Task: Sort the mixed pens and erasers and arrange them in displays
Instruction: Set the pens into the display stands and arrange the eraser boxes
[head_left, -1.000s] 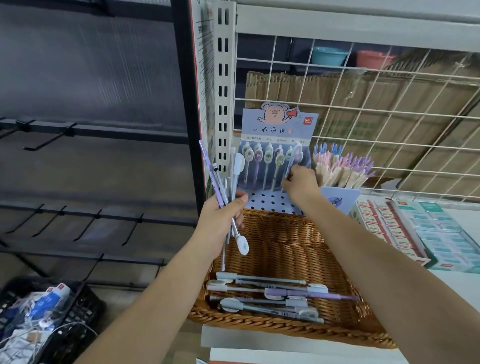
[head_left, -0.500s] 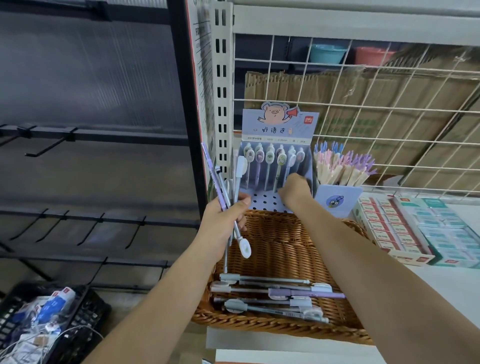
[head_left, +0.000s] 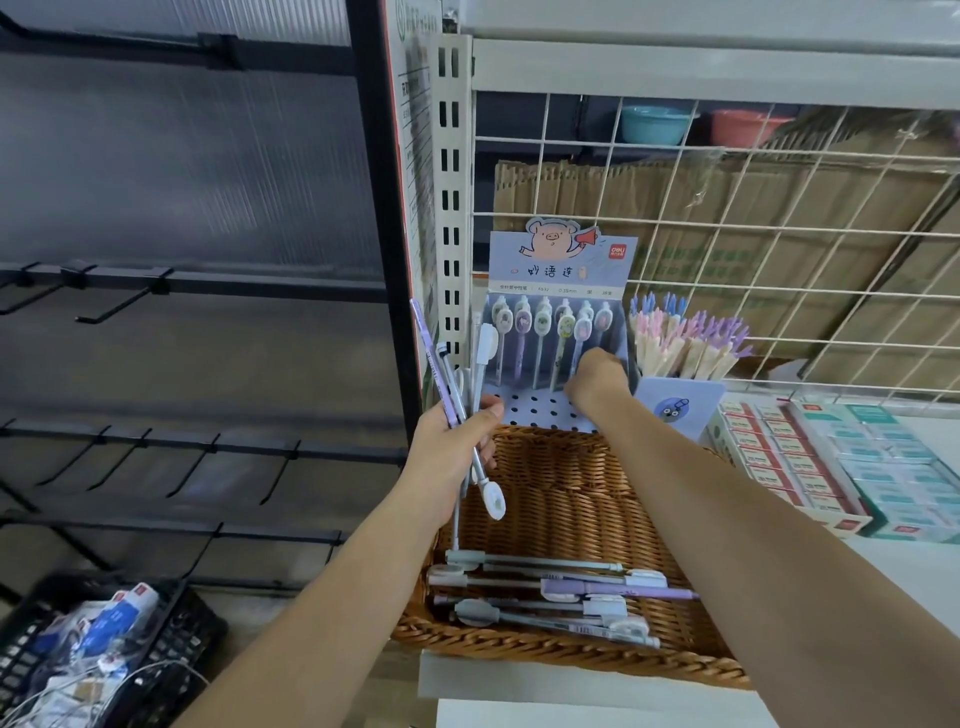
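White shelf (head_left: 519, 680) bears wicker basket (head_left: 545, 649), pen display (head_left: 561, 270), eraser boxes (head_left: 779, 457).

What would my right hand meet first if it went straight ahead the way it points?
Most likely the upright pens in the pig display stand, just beyond the right hand; depth is unclear.
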